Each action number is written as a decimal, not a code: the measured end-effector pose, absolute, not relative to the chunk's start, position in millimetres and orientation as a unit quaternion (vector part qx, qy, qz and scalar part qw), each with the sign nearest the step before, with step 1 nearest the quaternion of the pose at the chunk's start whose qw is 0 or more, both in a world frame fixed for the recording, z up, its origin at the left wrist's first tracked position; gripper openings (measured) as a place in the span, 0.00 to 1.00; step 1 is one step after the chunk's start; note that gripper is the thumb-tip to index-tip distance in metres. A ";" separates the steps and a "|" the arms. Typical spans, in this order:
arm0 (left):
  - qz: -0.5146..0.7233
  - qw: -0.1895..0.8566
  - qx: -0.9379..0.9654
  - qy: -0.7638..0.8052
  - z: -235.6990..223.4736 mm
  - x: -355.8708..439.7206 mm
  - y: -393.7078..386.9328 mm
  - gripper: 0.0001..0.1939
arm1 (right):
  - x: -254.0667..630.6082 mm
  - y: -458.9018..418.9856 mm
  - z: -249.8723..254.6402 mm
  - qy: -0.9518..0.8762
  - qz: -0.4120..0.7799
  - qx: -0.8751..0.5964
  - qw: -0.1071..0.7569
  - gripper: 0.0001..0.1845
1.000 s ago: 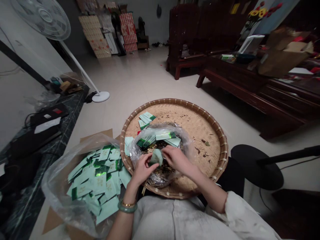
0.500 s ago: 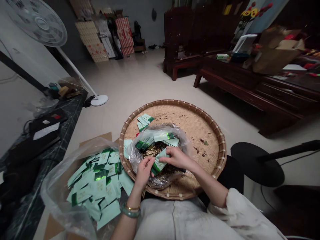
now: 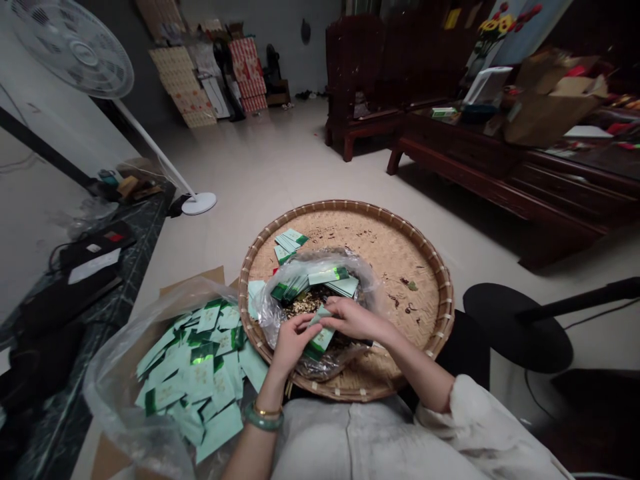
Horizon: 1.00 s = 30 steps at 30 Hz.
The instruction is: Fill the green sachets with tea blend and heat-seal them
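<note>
A pale green paper packet with a darker green end is pinched between both my hands. My left hand grips its left side, and my right hand holds its upper right edge. Below them a clear plastic bag lies open, with a dark and pale loose dried mix inside. Several flat green packets rest along the bag's far side, and one packet lies across them. All this sits in a round woven bamboo tray on my lap.
Left of the tray, a large plastic bag in a cardboard box holds many green packets. More packets lie at the tray's far left. A black round stand base is at right, a white fan at left, a wooden table beyond.
The packet has turned from its pale back or open end to its printed face. My hands have drawn closer together at its upper edge, and the view has tilted slightly.
</note>
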State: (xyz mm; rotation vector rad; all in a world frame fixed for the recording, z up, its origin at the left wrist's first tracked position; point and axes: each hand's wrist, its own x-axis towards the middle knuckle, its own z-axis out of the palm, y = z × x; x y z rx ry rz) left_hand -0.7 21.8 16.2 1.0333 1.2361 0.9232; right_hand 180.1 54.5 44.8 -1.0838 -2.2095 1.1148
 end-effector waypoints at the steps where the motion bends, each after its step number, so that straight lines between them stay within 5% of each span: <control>1: 0.413 0.603 0.424 0.535 14.1 1.0 21.2 0.18 | 180.4 54.2 45.5 -0.786 0.402 -0.410 0.229 0.15; 9: 0.501 0.565 0.351 0.554 2.2 8.9 16.3 0.21 | 179.7 52.7 38.1 -0.757 0.391 -0.461 0.249 0.18; 15: 0.371 0.670 0.393 0.509 10.4 4.7 16.8 0.26 | 175.9 52.8 31.5 -0.724 0.374 -0.471 0.337 0.18; 19: 0.393 0.662 0.362 0.525 10.0 7.0 15.0 0.23 | 171.9 51.7 27.3 -0.655 0.416 -0.476 0.415 0.13; 24: 0.379 0.668 0.368 0.525 9.7 8.7 13.1 0.26 | 168.6 50.2 20.9 -0.562 0.546 -0.478 0.397 0.14; 30: 0.329 0.609 0.468 0.550 12.2 4.0 14.6 0.19 | 167.9 52.9 20.4 -0.547 0.544 -0.486 0.411 0.15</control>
